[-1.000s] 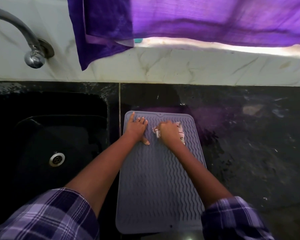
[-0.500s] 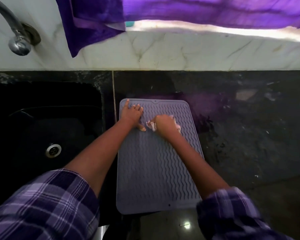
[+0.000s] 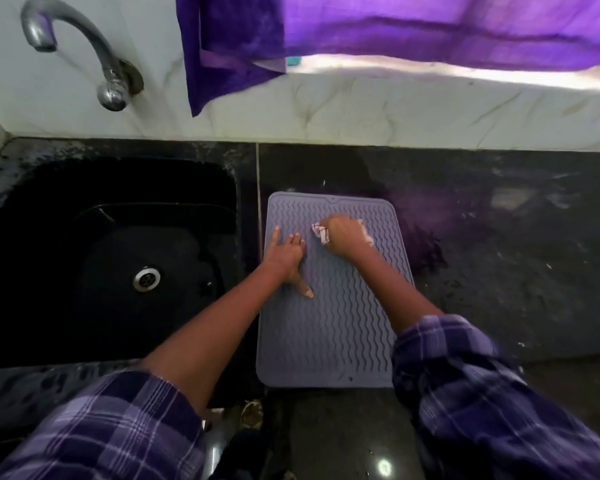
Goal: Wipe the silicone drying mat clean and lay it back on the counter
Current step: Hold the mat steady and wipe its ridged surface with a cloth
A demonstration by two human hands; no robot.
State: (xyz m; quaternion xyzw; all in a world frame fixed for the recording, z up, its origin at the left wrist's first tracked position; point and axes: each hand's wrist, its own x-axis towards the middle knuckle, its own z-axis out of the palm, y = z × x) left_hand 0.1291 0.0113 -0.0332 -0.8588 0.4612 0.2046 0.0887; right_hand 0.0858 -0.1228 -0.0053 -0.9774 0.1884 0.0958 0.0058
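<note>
A grey silicone drying mat (image 3: 329, 334) with wavy ridges lies flat on the black counter (image 3: 499, 254), just right of the sink. My left hand (image 3: 286, 259) rests flat on the mat's left side, fingers spread. My right hand (image 3: 343, 237) presses a crumpled white cloth (image 3: 321, 233) with a pink pattern onto the mat's far part. Most of the cloth is hidden under the hand.
A black sink (image 3: 111, 265) with a metal drain (image 3: 147, 278) lies left of the mat. A chrome tap (image 3: 84, 53) juts from the white marble wall. A purple curtain (image 3: 395, 32) hangs over the ledge. The counter's front edge is near my sleeves.
My left hand has slid back toward me along the mat's left side. My right hand with the cloth stays on the far part of the mat. The camera view has shifted.
</note>
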